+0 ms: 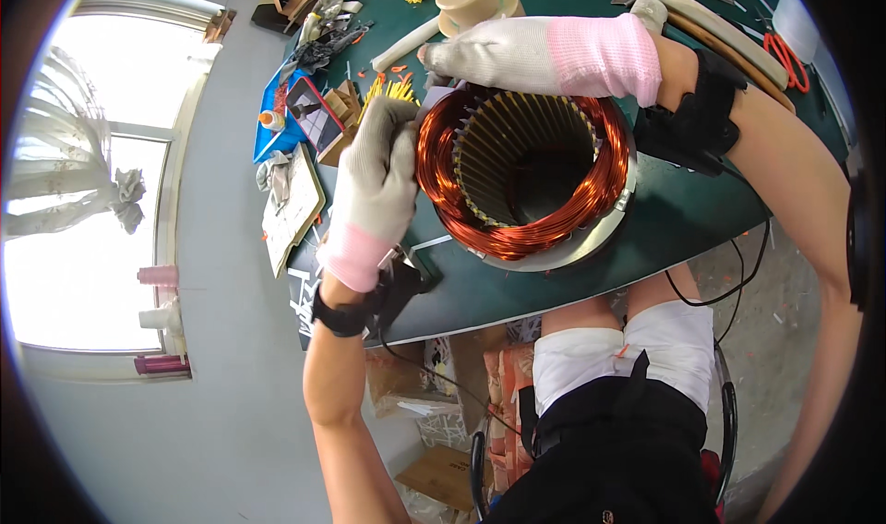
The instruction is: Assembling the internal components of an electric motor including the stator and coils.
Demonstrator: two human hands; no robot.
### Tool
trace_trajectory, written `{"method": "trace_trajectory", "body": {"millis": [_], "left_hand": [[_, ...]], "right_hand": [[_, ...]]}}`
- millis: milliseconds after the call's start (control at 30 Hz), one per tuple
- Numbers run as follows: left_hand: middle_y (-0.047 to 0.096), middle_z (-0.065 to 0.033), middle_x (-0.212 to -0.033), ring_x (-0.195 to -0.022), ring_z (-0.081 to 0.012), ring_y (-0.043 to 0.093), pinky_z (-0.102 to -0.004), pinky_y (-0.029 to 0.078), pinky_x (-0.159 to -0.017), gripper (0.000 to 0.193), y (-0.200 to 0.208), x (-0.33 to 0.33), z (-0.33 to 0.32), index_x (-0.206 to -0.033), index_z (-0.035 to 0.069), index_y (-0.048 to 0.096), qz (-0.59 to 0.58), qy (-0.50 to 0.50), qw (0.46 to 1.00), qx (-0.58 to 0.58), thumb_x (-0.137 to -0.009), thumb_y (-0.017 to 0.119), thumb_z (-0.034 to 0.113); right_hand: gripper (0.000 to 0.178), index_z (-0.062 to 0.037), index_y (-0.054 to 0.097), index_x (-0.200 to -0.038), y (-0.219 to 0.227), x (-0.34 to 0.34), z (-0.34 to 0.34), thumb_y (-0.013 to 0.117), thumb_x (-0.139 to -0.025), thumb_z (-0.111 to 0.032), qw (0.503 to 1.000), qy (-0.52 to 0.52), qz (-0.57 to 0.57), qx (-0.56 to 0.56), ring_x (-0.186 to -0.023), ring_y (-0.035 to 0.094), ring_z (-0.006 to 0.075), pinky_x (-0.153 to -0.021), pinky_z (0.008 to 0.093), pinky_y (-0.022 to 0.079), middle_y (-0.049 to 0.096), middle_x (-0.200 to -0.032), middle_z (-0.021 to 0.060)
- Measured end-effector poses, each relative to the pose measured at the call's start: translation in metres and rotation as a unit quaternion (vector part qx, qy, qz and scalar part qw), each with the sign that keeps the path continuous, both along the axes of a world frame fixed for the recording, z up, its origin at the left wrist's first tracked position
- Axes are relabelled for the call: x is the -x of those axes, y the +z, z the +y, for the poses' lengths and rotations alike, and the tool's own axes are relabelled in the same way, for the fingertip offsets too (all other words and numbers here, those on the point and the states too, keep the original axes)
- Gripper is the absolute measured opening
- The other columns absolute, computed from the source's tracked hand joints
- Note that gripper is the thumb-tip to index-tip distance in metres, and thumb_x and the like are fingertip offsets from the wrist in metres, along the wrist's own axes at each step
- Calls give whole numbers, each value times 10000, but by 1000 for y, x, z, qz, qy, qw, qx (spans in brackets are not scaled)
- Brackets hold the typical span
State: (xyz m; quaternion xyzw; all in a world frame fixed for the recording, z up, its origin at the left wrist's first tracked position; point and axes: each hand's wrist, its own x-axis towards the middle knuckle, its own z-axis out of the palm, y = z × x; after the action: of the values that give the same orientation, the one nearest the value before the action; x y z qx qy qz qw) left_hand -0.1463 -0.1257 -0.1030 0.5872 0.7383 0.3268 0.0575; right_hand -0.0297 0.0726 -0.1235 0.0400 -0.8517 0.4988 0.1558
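A motor stator (554,233) with thick copper windings round its rim stands on the green table, its slotted bore facing up. My left hand (374,173), in a white and pink knit glove, is at the stator's left side with its fingers curled in. What those fingers hold, if anything, is hidden. From the right, my right hand (503,53), gloved alike, reaches across the stator's far rim. Its fingertips point left, and its grip is hidden from view. A small greyish-purple piece (436,93) shows between the two hands, against the windings.
Behind the right hand stands a cream plastic cup-shaped part (466,2). Yellow strips (392,90), a phone (314,113), a blue tray (277,122) and an open notebook (295,210) lie at the left. Long rods (711,25) and red-handled scissors (784,62) lie far right. Black cables (729,289) hang off the front edge.
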Motion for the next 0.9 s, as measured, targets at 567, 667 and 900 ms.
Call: {"method": "trace_trajectory", "body": {"millis": [567,667,900], "left_hand": [[646,-10,-907,-762,-40,579,-207,499,-687,116,20,1,-2,-1049,-19,627,-232,-4,972,34,-999,525,5],[658,-23,-954,-839,-53,606,-214,517,-753,118,21,8,-1,-1061,-22,631,-303,41,950,66,-1002,531,1],[669,-42,-988,-841,-75,630,-238,533,-763,135,25,-4,-9,-1113,-28,620,-339,112,933,55,-997,598,37]], "right_hand": [[280,14,621,-1148,-1,9,5,549,-885,-49,993,86,47,-62,-986,660,295,-907,358,490,705,-1021,185],[284,25,636,-1112,10,6,2,535,-852,-26,996,72,37,-50,-1006,655,309,-905,367,483,701,-1036,199],[279,15,651,-1109,19,-17,-2,552,-876,-101,993,30,12,-113,-989,662,350,-889,377,488,703,-1037,223]]}}
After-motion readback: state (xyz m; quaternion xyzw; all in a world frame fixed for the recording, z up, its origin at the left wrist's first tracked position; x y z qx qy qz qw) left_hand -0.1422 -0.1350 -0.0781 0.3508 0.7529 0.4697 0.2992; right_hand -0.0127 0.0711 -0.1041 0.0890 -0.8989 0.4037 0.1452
